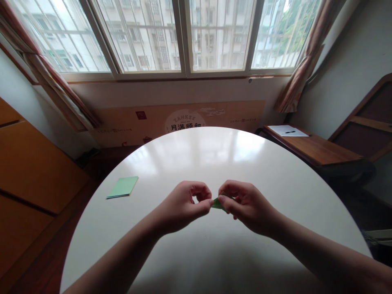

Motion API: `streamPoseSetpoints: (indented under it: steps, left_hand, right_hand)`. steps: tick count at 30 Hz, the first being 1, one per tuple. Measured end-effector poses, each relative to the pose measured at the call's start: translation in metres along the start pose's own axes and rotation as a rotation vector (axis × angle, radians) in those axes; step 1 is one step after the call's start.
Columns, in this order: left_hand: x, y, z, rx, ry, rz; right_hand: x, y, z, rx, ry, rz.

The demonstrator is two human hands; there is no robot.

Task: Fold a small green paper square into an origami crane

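Between my hands, above the white round table, is a small folded piece of green paper. My left hand pinches its left tip between thumb and forefinger. Thumb and fingers of my right hand are closed on the other end and hide much of it. The exact folded shape cannot be made out. Off to the left on the tabletop lies a stack of square light-green paper sheets, apart from both hands.
A wooden side table at the right bears a white sheet with a dark pen. Behind the table stands a printed cardboard panel under the window. Wooden drawers are at the left, and a chair-like frame leans at the right.
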State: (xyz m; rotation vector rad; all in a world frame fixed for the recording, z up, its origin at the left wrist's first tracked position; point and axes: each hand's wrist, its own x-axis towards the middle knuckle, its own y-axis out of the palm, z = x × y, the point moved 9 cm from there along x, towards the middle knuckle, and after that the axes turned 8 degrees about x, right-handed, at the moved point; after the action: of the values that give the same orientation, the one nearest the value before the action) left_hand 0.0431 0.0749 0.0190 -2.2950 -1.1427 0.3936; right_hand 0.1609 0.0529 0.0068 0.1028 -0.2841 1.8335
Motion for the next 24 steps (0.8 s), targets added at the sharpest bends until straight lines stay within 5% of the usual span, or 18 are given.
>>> streamPoseSetpoints:
  steps: [12,18,24]
  left_hand:
    - [0.001,-0.004,0.014,-0.091,-0.037,0.110]
    - [0.005,-0.026,0.011,-0.131,0.025,-0.124]
    - [0.000,-0.006,0.003,0.074,0.050,-0.145]
  right_hand:
    - [0.004,-0.007,-0.002,-0.007,0.010,-0.027]
    - [0.009,-0.021,-0.013,0.077,0.059,-0.105]
    - [0.005,-0.009,-0.017,0.207,0.108,-0.055]
